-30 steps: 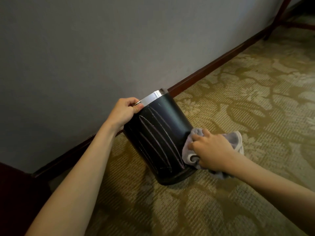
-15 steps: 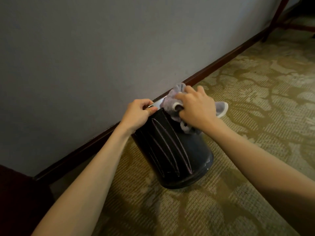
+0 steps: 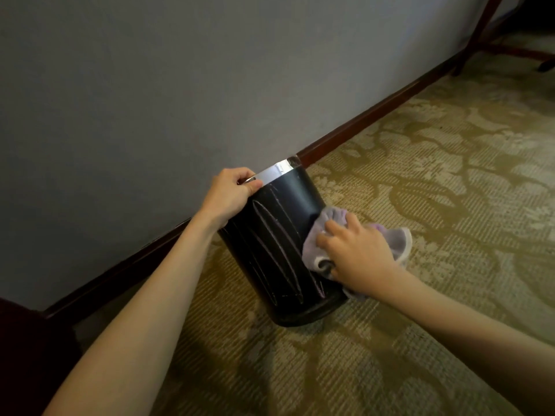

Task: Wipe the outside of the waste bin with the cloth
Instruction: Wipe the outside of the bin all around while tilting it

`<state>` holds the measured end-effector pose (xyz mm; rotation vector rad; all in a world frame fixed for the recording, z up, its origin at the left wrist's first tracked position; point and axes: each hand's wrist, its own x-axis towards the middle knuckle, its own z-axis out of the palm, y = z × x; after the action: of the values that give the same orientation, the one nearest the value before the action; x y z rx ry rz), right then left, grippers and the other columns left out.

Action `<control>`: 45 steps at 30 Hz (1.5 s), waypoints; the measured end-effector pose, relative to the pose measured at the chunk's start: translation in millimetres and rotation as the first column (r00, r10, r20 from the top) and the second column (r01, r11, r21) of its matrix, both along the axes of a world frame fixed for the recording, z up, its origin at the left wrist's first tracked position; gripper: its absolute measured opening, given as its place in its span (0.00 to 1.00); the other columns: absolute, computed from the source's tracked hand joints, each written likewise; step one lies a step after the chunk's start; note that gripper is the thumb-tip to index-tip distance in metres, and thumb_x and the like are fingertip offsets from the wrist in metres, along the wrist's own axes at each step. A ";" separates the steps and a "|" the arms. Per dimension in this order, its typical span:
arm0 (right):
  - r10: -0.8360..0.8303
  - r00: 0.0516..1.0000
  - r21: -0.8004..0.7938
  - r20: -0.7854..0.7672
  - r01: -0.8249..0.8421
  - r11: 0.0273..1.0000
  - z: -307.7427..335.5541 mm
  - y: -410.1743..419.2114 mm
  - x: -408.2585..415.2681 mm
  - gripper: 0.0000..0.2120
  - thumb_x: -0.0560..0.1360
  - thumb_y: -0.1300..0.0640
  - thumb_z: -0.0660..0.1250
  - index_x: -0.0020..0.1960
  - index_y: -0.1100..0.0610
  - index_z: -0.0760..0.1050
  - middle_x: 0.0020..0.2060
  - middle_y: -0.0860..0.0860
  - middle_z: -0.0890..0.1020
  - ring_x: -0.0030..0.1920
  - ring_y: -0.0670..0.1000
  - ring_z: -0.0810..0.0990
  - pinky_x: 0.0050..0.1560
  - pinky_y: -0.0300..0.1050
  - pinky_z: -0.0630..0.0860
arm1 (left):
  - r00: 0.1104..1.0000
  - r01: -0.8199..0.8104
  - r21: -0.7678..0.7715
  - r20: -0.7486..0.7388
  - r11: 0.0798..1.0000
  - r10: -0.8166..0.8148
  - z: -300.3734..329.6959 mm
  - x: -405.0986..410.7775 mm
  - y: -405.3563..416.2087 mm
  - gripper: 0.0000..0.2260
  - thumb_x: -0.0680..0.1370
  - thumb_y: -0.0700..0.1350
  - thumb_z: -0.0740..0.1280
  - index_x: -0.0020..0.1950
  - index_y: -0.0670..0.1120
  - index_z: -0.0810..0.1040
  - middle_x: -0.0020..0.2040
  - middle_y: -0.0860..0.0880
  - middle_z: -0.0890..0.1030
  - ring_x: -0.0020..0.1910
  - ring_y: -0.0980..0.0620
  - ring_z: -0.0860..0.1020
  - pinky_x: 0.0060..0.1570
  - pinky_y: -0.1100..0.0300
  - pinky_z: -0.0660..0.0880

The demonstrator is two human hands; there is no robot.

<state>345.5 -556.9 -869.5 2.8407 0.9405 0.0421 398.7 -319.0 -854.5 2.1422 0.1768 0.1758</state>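
Observation:
A black waste bin (image 3: pixel 279 241) with a silver rim and pale leaf-shaped grooves stands tilted on the carpet, its top leaning toward the wall. My left hand (image 3: pixel 229 195) grips the silver rim at the upper left. My right hand (image 3: pixel 357 250) presses a crumpled lilac-grey cloth (image 3: pixel 318 235) against the bin's right side, low down near the base. Part of the cloth sticks out behind the hand on the right. The bin's inside and far side are hidden.
A grey wall (image 3: pixel 180 85) with a dark wooden skirting board (image 3: pixel 375 115) runs diagonally behind the bin. Patterned olive carpet (image 3: pixel 435 175) covers the floor. Dark wooden furniture legs (image 3: pixel 477 34) stand at the top right, and a dark furniture edge (image 3: pixel 18 355) fills the lower left corner.
My right hand has swept the cloth from the bin's rim down its right side to near the base. My left hand stayed on the rim. The bin shifted slightly.

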 end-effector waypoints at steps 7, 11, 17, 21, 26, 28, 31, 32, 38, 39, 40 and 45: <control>-0.021 0.997 -0.202 -0.081 0.004 0.979 -22.8 -11.8 -29.9 0.16 0.75 0.58 0.61 0.63 0.55 0.73 0.64 0.56 0.70 0.65 0.63 0.65 0.51 0.58 0.74 | 1.000 0.007 0.032 0.010 0.999 -0.008 0.6 6.2 0.1 0.07 0.77 0.44 0.68 0.38 0.49 0.79 0.34 0.52 0.78 0.36 0.54 0.75 0.42 0.58 0.70; -0.020 0.996 -0.176 -0.085 0.005 0.984 -22.6 -14.7 -24.6 0.15 0.75 0.57 0.61 0.61 0.54 0.74 0.61 0.53 0.73 0.65 0.62 0.64 0.49 0.54 0.73 | 0.998 0.067 0.099 -0.001 0.993 -0.067 7.7 4.6 -0.7 0.05 0.78 0.45 0.67 0.44 0.47 0.81 0.39 0.48 0.81 0.42 0.49 0.78 0.46 0.54 0.72; -0.029 0.996 -0.145 -0.086 0.016 0.989 -25.6 -20.9 -18.8 0.16 0.73 0.56 0.63 0.61 0.52 0.74 0.60 0.52 0.73 0.65 0.60 0.65 0.47 0.52 0.73 | 0.970 0.243 -0.048 0.007 0.969 -0.243 13.0 -7.6 20.0 0.12 0.78 0.46 0.67 0.61 0.44 0.78 0.54 0.45 0.82 0.50 0.57 0.80 0.53 0.63 0.73; -0.036 0.996 -0.148 -0.079 0.024 0.989 -25.5 -28.7 -10.1 0.17 0.72 0.54 0.65 0.61 0.51 0.73 0.59 0.51 0.73 0.62 0.60 0.66 0.46 0.52 0.74 | 0.968 0.244 -0.027 -0.057 0.969 -0.245 3.0 -16.3 46.5 0.11 0.78 0.49 0.66 0.60 0.52 0.77 0.55 0.51 0.81 0.52 0.60 0.79 0.52 0.64 0.73; -0.031 0.998 -0.149 -0.057 0.022 0.989 -27.1 -41.1 1.3 0.17 0.72 0.53 0.65 0.60 0.49 0.74 0.56 0.49 0.74 0.58 0.58 0.68 0.41 0.50 0.69 | 0.970 0.234 -0.020 -0.060 0.972 -0.235 -10.6 -19.9 56.5 0.10 0.81 0.48 0.62 0.60 0.51 0.78 0.55 0.53 0.81 0.53 0.61 0.79 0.50 0.64 0.71; -0.033 0.998 -0.154 -0.052 0.025 0.988 -27.6 -45.3 6.1 0.16 0.72 0.53 0.65 0.59 0.49 0.75 0.55 0.48 0.74 0.57 0.57 0.68 0.40 0.49 0.68 | 0.971 0.235 -0.008 -0.039 0.972 -0.235 -13.5 -18.4 52.9 0.09 0.81 0.45 0.61 0.57 0.48 0.79 0.53 0.51 0.82 0.52 0.58 0.79 0.51 0.63 0.70; -0.047 0.997 -0.130 -0.059 0.039 0.991 -28.2 -52.8 13.1 0.16 0.72 0.53 0.65 0.60 0.47 0.75 0.55 0.47 0.74 0.56 0.56 0.69 0.40 0.49 0.69 | 0.974 0.226 0.027 0.005 0.974 -0.226 -13.5 -13.3 45.0 0.08 0.81 0.39 0.62 0.49 0.45 0.80 0.45 0.50 0.81 0.45 0.56 0.79 0.49 0.62 0.71; -0.054 0.996 -0.121 -0.064 0.046 0.992 -28.8 -56.2 14.8 0.17 0.72 0.53 0.65 0.60 0.46 0.74 0.55 0.46 0.74 0.56 0.56 0.69 0.41 0.49 0.70 | 0.974 0.225 0.038 0.017 0.974 -0.226 -12.7 -11.4 42.0 0.08 0.80 0.38 0.62 0.47 0.45 0.80 0.42 0.50 0.81 0.42 0.57 0.78 0.47 0.62 0.71; -0.165 0.976 -0.054 -0.143 0.159 0.986 -31.5 -79.6 30.3 0.16 0.73 0.51 0.62 0.61 0.44 0.72 0.54 0.46 0.72 0.53 0.53 0.67 0.41 0.48 0.65 | 0.980 0.191 0.022 0.048 0.981 -0.192 -12.3 -4.2 22.8 0.12 0.79 0.36 0.64 0.41 0.50 0.80 0.33 0.58 0.80 0.32 0.66 0.76 0.39 0.67 0.70; -0.187 0.964 -0.030 -0.188 0.185 0.982 -29.8 -83.0 34.1 0.16 0.73 0.52 0.62 0.61 0.43 0.72 0.55 0.46 0.72 0.51 0.52 0.66 0.41 0.48 0.65 | 0.980 0.189 0.013 0.054 0.982 -0.189 -11.5 -4.1 19.4 0.13 0.79 0.36 0.64 0.40 0.51 0.80 0.32 0.59 0.80 0.32 0.66 0.76 0.38 0.69 0.70; -0.198 0.953 0.001 -0.230 0.204 0.979 -27.2 -85.4 38.1 0.15 0.73 0.52 0.62 0.60 0.43 0.72 0.55 0.45 0.72 0.49 0.51 0.65 0.41 0.48 0.65 | 0.981 0.188 0.009 0.054 0.982 -0.189 -10.7 -4.2 16.4 0.13 0.79 0.36 0.64 0.40 0.51 0.80 0.32 0.58 0.80 0.33 0.66 0.76 0.38 0.69 0.70; -0.185 0.944 0.171 -0.275 0.237 0.956 -1.2 -70.9 69.6 0.08 0.72 0.53 0.62 0.50 0.44 0.73 0.56 0.43 0.73 0.53 0.53 0.69 0.55 0.54 0.72 | 0.976 0.215 -0.012 0.017 0.976 -0.215 -5.9 -8.7 2.9 0.10 0.80 0.38 0.63 0.44 0.47 0.81 0.39 0.49 0.82 0.41 0.56 0.79 0.44 0.61 0.72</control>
<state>415.1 -627.9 -870.7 3.1774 0.6982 -0.2767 390.1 -316.1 -860.5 2.1288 -0.0636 0.0643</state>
